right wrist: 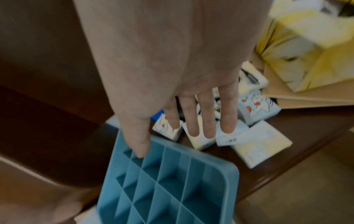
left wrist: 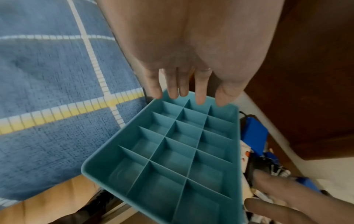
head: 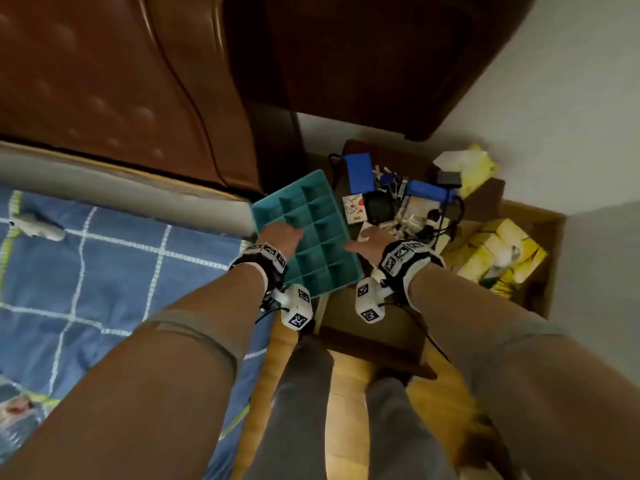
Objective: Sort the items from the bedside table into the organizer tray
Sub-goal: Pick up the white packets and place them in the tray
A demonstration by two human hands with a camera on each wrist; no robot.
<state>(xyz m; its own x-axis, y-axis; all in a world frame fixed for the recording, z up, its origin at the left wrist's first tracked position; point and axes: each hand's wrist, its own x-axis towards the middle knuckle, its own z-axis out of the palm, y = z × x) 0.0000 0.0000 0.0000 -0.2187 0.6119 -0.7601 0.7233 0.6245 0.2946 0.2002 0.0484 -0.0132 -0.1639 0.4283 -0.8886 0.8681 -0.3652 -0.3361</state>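
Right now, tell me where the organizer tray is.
In the head view the teal tray sits at the left edge of the bedside table, between the bed and the pile of small boxes, with the left hand over it.

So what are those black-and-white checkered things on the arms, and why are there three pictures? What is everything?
No robot here: a person is tidying with two bare hands. The checkered blocks are cameras strapped to the wrists. One picture comes from a camera on the person's head, looking down. The other two come from those wrist cameras, looking along the fingers.

The left hand and the right hand both have straight, open fingers and hold nothing. Between them is a teal organizer tray with many little compartments; those in view are all empty. It sits at the edge of the dark bedside table, partly sticking out over it.

On the table lie small patterned boxes, blue packs and black cables. Beside it are a bed with a blue checked cover and yellow packets.
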